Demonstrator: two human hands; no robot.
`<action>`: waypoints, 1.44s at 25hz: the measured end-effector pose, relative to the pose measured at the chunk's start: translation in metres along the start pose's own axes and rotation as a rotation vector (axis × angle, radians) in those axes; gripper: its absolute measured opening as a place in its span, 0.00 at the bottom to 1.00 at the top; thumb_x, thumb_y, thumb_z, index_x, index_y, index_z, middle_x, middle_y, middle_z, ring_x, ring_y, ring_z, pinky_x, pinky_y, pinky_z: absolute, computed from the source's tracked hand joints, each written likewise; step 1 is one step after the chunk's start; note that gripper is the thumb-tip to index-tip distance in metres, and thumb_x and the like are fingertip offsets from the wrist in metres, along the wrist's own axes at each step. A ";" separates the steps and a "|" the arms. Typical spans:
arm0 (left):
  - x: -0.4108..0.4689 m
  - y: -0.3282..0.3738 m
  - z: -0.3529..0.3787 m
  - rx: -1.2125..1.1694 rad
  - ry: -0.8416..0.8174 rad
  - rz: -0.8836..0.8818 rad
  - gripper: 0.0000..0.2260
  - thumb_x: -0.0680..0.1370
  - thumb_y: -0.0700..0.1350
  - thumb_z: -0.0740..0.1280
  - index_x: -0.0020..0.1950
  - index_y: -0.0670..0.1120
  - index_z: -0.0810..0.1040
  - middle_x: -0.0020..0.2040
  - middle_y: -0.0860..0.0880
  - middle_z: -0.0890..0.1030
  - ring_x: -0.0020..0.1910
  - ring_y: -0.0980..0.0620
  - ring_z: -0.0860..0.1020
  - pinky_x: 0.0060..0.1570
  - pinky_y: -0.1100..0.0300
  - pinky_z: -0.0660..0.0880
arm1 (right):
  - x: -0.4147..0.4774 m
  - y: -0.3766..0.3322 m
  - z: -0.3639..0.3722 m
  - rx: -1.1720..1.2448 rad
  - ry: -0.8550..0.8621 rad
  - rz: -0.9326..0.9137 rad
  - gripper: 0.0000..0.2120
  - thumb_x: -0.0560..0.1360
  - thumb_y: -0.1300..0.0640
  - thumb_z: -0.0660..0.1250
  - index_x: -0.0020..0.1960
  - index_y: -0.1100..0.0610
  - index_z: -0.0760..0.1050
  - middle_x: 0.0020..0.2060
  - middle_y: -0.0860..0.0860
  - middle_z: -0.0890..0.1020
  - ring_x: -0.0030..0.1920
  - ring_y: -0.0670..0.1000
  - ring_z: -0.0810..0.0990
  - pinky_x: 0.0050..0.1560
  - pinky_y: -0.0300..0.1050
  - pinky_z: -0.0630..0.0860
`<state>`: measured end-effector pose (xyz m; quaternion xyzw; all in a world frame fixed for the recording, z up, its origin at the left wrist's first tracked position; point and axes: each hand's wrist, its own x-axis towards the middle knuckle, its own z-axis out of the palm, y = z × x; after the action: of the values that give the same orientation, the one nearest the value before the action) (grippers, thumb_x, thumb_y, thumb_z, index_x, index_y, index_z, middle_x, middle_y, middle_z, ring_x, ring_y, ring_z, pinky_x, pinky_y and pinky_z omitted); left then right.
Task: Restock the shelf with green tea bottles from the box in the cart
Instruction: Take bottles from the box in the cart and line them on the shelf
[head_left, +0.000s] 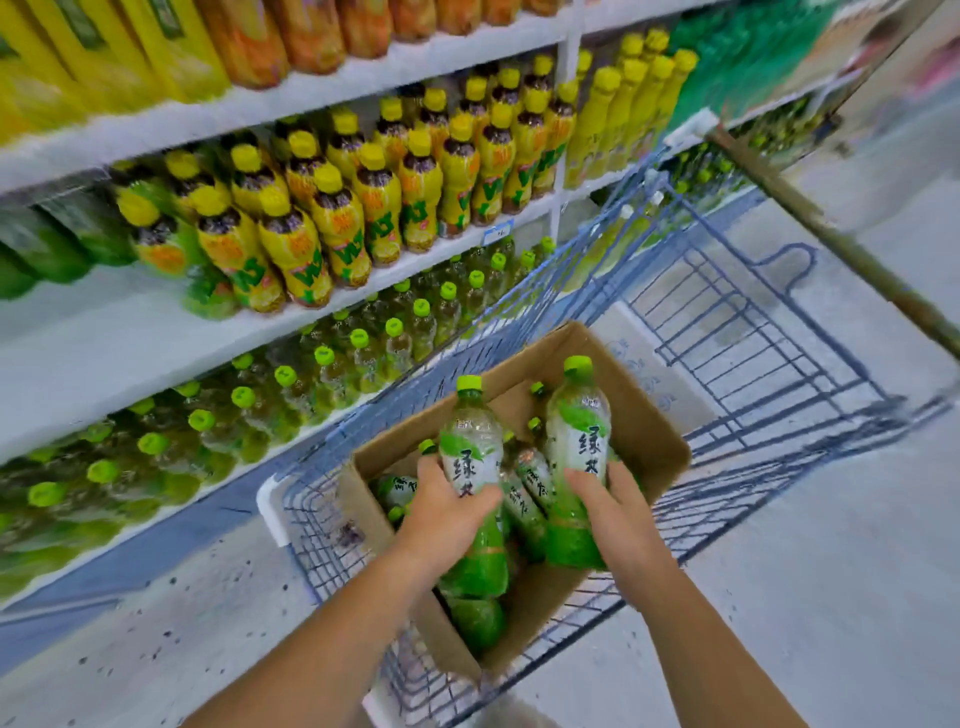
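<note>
Bottles (535, 480) are lying in the box (652, 431) in the cart (524, 317). We are holding two more upright over it: our left grip (447, 512) is curling round the left bottle (471, 452), our right grip (612, 506) round the right bottle (579, 431). The shelf (130, 358) is standing to our left.

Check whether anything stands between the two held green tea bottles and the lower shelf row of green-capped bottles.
The cart's wire side wall rises between the box and the shelf; the left hand and right hand must lift the left bottle and right bottle over it. The green-capped row already looks crowded.
</note>
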<state>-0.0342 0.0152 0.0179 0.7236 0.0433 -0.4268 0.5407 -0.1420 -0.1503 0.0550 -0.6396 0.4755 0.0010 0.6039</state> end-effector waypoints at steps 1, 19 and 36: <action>-0.011 0.005 -0.008 0.003 0.009 0.019 0.25 0.66 0.58 0.75 0.54 0.58 0.64 0.51 0.50 0.78 0.40 0.58 0.82 0.34 0.60 0.79 | -0.015 -0.006 0.004 0.016 0.007 -0.005 0.26 0.66 0.38 0.68 0.62 0.43 0.74 0.53 0.48 0.82 0.53 0.52 0.82 0.54 0.59 0.81; -0.232 0.002 -0.185 -0.022 0.351 0.234 0.25 0.71 0.53 0.74 0.61 0.54 0.66 0.54 0.48 0.79 0.48 0.51 0.82 0.39 0.56 0.82 | -0.180 -0.051 0.128 -0.172 -0.317 -0.442 0.15 0.77 0.43 0.68 0.60 0.44 0.72 0.50 0.41 0.81 0.48 0.41 0.81 0.44 0.44 0.77; -0.286 -0.045 -0.429 -0.166 0.609 0.372 0.18 0.75 0.47 0.74 0.59 0.54 0.68 0.50 0.50 0.81 0.44 0.57 0.82 0.41 0.62 0.77 | -0.256 -0.100 0.387 -0.264 -0.552 -0.596 0.14 0.76 0.52 0.72 0.55 0.37 0.71 0.51 0.36 0.80 0.46 0.30 0.79 0.37 0.28 0.74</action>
<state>0.0062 0.4997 0.1960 0.7666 0.1045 -0.0812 0.6283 0.0002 0.2859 0.1747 -0.7968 0.0863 0.0586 0.5952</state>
